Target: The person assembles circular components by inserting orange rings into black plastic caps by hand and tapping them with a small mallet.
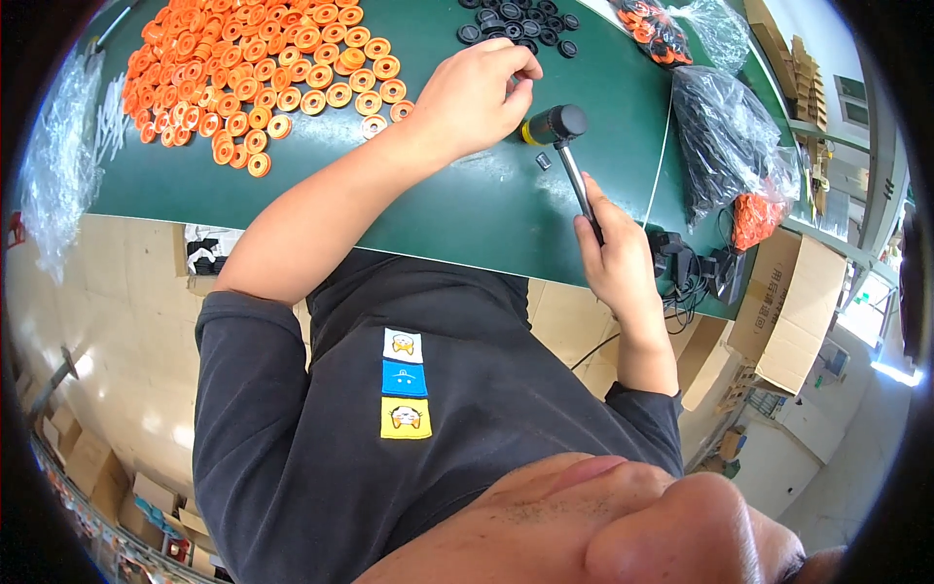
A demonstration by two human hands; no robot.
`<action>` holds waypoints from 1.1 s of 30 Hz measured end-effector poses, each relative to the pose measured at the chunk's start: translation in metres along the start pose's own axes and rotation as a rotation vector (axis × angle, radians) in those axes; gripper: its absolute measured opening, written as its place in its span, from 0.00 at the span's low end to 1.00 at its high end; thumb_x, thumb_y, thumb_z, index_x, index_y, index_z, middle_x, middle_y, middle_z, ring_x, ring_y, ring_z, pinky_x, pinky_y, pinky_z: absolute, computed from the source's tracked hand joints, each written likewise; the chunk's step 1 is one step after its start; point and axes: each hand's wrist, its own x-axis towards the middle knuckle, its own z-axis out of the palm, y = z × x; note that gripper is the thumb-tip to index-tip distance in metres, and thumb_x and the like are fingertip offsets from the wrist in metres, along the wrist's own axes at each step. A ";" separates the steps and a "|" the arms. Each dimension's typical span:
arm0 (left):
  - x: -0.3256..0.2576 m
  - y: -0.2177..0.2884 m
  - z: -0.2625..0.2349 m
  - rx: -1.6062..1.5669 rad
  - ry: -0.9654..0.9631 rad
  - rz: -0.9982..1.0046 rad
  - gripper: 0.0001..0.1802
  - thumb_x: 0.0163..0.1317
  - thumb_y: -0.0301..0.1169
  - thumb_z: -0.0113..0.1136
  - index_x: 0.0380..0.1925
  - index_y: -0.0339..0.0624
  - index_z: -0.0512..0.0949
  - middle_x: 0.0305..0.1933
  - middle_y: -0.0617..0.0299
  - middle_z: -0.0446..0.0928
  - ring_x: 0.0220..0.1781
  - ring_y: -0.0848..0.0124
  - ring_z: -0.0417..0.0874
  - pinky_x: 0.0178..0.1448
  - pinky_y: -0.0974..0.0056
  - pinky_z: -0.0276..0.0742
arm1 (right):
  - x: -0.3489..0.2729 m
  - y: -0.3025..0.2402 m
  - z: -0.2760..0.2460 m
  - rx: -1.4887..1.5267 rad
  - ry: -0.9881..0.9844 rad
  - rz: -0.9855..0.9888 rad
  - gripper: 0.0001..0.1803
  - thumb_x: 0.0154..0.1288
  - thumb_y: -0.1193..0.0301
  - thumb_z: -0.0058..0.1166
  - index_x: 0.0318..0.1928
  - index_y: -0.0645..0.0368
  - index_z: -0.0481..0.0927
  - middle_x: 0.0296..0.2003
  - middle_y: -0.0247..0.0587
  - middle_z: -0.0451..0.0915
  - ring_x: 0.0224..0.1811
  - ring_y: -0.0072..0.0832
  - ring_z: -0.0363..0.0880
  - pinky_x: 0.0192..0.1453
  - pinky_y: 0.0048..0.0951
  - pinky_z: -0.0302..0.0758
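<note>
My right hand (619, 255) is wrapped round the handle of a mallet (564, 123). It has a black head, a yellow end and a metal shaft, and the head is over the green table (467, 209). Between the mallet and the pile of black round caps (516, 19) is my left hand (479, 97), with fingers curled in and thumb bent toward them. Whatever those fingers hold, if anything, is hidden. A small black piece (544, 161) lies just below the mallet head. To the left of my left hand spread several orange wheel-shaped parts (263, 73).
At the right are a dark plastic bag (720, 136), a bag of orange parts (757, 220) and black adapters with cables (676, 258). A cardboard box (798, 311) stands past the table's right end. Clear plastic wrap (63, 156) hangs over the left edge.
</note>
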 end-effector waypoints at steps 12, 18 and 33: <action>0.002 -0.001 0.000 0.016 0.022 -0.013 0.08 0.63 0.26 0.58 0.41 0.35 0.80 0.36 0.56 0.79 0.32 0.65 0.83 0.41 0.62 0.80 | 0.006 0.002 0.007 0.045 0.082 0.006 0.26 0.67 0.77 0.55 0.65 0.66 0.72 0.45 0.62 0.82 0.46 0.55 0.82 0.49 0.46 0.78; 0.003 -0.001 0.000 -0.019 0.024 0.012 0.09 0.63 0.26 0.59 0.41 0.34 0.80 0.37 0.56 0.79 0.33 0.65 0.84 0.41 0.62 0.80 | -0.006 0.000 0.009 -0.003 0.026 -0.026 0.25 0.66 0.78 0.55 0.64 0.66 0.73 0.45 0.61 0.82 0.46 0.55 0.83 0.50 0.44 0.79; -0.006 -0.004 0.010 0.038 -0.216 0.061 0.31 0.51 0.21 0.58 0.60 0.39 0.71 0.45 0.51 0.78 0.50 0.54 0.82 0.55 0.55 0.80 | -0.014 0.005 0.011 0.127 0.125 0.072 0.25 0.67 0.77 0.56 0.64 0.66 0.74 0.43 0.61 0.83 0.44 0.54 0.84 0.49 0.42 0.79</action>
